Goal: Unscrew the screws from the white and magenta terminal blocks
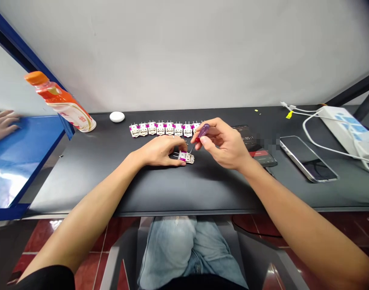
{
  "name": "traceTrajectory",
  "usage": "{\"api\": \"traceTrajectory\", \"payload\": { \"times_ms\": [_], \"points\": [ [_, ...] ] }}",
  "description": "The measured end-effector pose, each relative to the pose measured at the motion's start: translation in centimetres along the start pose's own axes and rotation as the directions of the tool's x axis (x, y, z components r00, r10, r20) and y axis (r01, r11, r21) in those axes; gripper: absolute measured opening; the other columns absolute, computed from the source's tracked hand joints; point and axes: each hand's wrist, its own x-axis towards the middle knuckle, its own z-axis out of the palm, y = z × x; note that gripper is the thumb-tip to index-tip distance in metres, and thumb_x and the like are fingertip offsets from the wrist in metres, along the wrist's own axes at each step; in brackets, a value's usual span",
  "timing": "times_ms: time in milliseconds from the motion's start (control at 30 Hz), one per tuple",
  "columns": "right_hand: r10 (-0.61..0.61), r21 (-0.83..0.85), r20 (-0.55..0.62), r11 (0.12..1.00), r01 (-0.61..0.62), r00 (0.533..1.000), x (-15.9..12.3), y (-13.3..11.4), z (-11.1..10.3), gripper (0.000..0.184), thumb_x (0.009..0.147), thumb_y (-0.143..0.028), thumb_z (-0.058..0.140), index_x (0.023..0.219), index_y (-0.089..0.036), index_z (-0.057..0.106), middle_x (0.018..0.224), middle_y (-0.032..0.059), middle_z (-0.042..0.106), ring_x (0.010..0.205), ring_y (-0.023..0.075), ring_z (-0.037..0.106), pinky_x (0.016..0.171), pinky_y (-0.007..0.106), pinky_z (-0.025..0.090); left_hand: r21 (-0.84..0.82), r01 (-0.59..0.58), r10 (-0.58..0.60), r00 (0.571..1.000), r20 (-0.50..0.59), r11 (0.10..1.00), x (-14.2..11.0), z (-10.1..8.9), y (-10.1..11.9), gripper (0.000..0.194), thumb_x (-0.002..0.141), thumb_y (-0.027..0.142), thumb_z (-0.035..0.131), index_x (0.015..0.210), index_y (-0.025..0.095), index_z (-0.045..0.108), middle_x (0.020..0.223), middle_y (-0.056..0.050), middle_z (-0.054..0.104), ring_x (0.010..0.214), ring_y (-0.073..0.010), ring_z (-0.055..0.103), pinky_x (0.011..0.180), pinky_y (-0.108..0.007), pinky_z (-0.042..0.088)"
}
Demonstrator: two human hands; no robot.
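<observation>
My left hand (163,151) rests on the black table, thumb and fingers closed around a small white-and-purple plug core (186,157) whose metal pins point left. In my right hand (225,143) is a small screwdriver (203,131) with a purple and red handle. It is tilted, its thin shaft running down to the right part of the plug core; whether the tip sits in a screw is too small to tell. Behind my hands stands a row of several similar plug cores (160,129), pins towards the wall, the right end partly covered by my right hand.
On the left stand an orange-capped bottle (68,104) and a white oval object (117,117). To the right lie a dark phone showing a timer (263,157), a second phone (308,159), white cables (311,133) and a white box (338,121). Another person's hand (5,125) rests at far left.
</observation>
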Motion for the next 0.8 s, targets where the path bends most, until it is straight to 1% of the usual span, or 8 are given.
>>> {"api": "traceTrajectory", "payload": {
  "times_ms": [133,200,267,367,433,567,667,800],
  "points": [
    [-0.057,0.024,-0.005,0.998,0.057,0.998,-0.2,0.3,0.6,0.027,0.113,-0.054,0.069,0.119,-0.028,0.064,0.113,0.0045,0.08,0.075,0.0161,0.075,0.076,0.037,0.069,0.009,0.007,-0.007,1.0,0.007,1.0,0.0,-0.1,0.1,0.039,0.097,0.051,0.086,0.121,0.022,0.077,0.108,-0.005,0.08,0.084,-0.0192,0.064,0.079,-0.032,0.046],
    [-0.053,0.023,-0.007,0.998,0.053,0.999,-0.4,0.6,1.2,0.029,0.114,-0.057,0.067,0.119,-0.028,0.061,0.109,0.0039,0.079,0.075,0.0166,0.073,0.073,0.036,0.068,0.013,0.007,-0.007,1.0,0.004,1.0,0.1,0.0,0.1,0.038,0.097,0.051,0.085,0.119,0.021,0.077,0.107,-0.005,0.08,0.084,-0.0193,0.064,0.078,-0.032,0.046],
    [-0.049,-0.001,-0.031,0.999,0.049,0.998,-0.6,0.9,1.7,0.032,0.112,-0.057,0.071,0.122,-0.029,0.059,0.104,0.003,0.079,0.084,0.0202,0.079,0.079,0.038,0.069,0.023,-0.001,0.002,1.0,-0.003,1.0,0.1,0.0,0.1,0.035,0.097,0.051,0.084,0.114,0.021,0.076,0.105,-0.005,0.079,0.083,-0.0195,0.064,0.078,-0.032,0.046],
    [-0.041,-0.056,-0.092,0.998,0.036,0.995,-1.0,1.1,2.1,0.044,0.108,-0.054,0.077,0.137,-0.03,0.055,0.105,0.0025,0.081,0.083,0.0225,0.082,0.087,0.044,0.072,0.021,-0.016,0.016,1.0,-0.013,1.0,0.1,0.2,0.0,0.034,0.097,0.049,0.085,0.114,0.021,0.076,0.106,-0.005,0.08,0.082,-0.0194,0.064,0.078,-0.032,0.046],
    [-0.023,-0.1,-0.11,0.995,0.012,0.994,-1.2,1.1,2.0,0.049,0.111,-0.05,0.074,0.149,-0.031,0.05,0.11,0.0039,0.083,0.08,0.0227,0.082,0.091,0.047,0.072,0.002,-0.013,0.013,1.0,-0.013,1.0,0.1,0.2,-0.1,0.036,0.096,0.047,0.086,0.118,0.022,0.076,0.112,-0.006,0.082,0.082,-0.0187,0.064,0.078,-0.032,0.047],
    [-0.064,-0.127,-0.044,0.99,0.058,0.997,-1.4,1.2,1.5,0.042,0.118,-0.039,0.056,0.156,-0.034,0.041,0.125,0.0069,0.082,0.075,0.0204,0.077,0.086,0.047,0.07,-0.008,-0.002,0.002,1.0,-0.014,1.0,0.1,0.1,0.0,0.037,0.095,0.048,0.088,0.118,0.021,0.077,0.111,-0.006,0.082,0.081,-0.0183,0.064,0.078,-0.032,0.047],
    [-0.158,-0.207,-0.068,0.968,0.141,0.985,-1.2,1.4,1.4,0.04,0.115,-0.04,0.061,0.152,-0.033,0.048,0.129,0.0096,0.078,0.086,0.0236,0.077,0.084,0.047,0.07,0.005,-0.009,0.009,1.0,-0.02,1.0,0.1,0.1,0.0,0.035,0.096,0.049,0.087,0.116,0.022,0.077,0.101,-0.004,0.078,0.081,-0.0192,0.064,0.078,-0.032,0.047],
    [-0.216,-0.33,-0.143,0.931,0.159,0.966,-1.0,1.3,1.7,0.034,0.111,-0.049,0.072,0.14,-0.032,0.067,0.115,0.0097,0.079,0.093,0.03,0.079,0.087,0.053,0.073,0.011,-0.009,0.009,1.0,-0.026,1.0,0.1,0.2,-0.1,0.035,0.097,0.051,0.085,0.115,0.022,0.077,0.095,-0.003,0.075,0.081,-0.0199,0.063,0.078,-0.033,0.047]
  ]
}}
